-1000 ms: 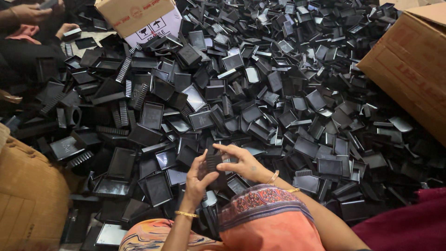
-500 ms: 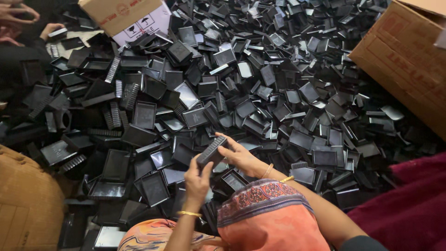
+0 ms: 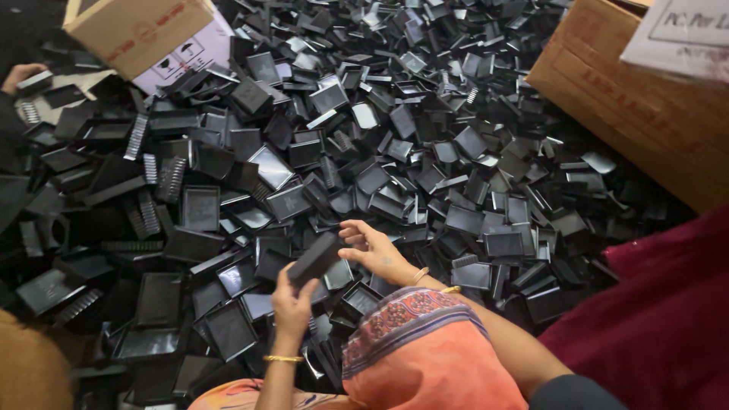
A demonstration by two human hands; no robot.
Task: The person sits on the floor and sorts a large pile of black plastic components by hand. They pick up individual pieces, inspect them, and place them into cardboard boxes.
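Note:
My left hand (image 3: 292, 304) grips a flat black plastic box part (image 3: 314, 258) by its lower end and holds it tilted above the heap. My right hand (image 3: 372, 247) hovers just to the right of that part, fingers spread and empty, fingertips close to its upper edge. Both hands are over a huge pile of black plastic trays and lids (image 3: 395, 152) that covers the floor. My knee in orange patterned cloth (image 3: 425, 349) sits below the hands.
A brown cardboard box (image 3: 630, 99) stands at the right, another cardboard box (image 3: 137, 30) at the top left. Another person's hand (image 3: 19, 74) reaches in at the far left edge. A maroon cloth (image 3: 661, 319) lies at the lower right.
The black part has stayed in my left hand and tilted. My right hand has come off it and opened beside it. The view has shifted slightly.

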